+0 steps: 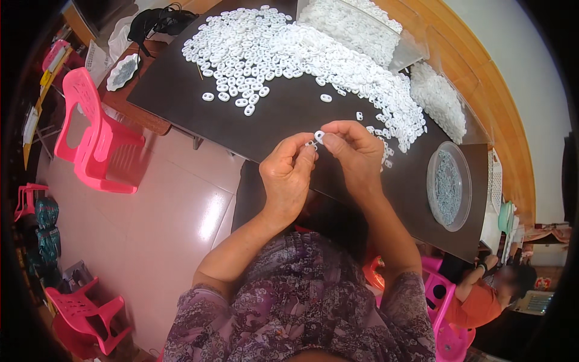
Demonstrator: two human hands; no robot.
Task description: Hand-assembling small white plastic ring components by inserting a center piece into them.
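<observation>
Over the near edge of the dark table (187, 99), my two hands meet with their fingertips close together. Pinched in my left hand (284, 178) is a small white plastic piece (310, 144) with holes. My right hand (356, 154) grips a white oval two-hole plastic piece (319, 136) by thumb and forefinger, right beside the first. I cannot tell whether the two pieces touch. Beyond them lies a wide heap of white oval two-hole pieces (238, 45). A heap of smaller white pieces (368, 81) spreads to its right, with a few strays near my right hand.
Clear bins of white pieces (356, 36) stand at the back. At right sits a round clear tub (432, 181) of small grey-blue parts. A pink chair (96, 133) and a side table with a white dish (122, 72) are left; another person (482, 295) is lower right.
</observation>
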